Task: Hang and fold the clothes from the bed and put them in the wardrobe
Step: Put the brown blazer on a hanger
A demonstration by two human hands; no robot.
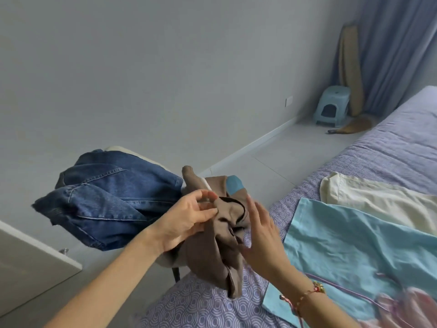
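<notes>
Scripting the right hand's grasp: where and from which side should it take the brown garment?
Probably the black-trimmed neck edge of the brown garment, from the right: the left hand pinches the opening's left side, the right hand is open beside it, and the cloth below hangs bunched.

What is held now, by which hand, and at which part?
The left hand pinches the brown garment beside its black-edged opening; the right hand is open.
</notes>
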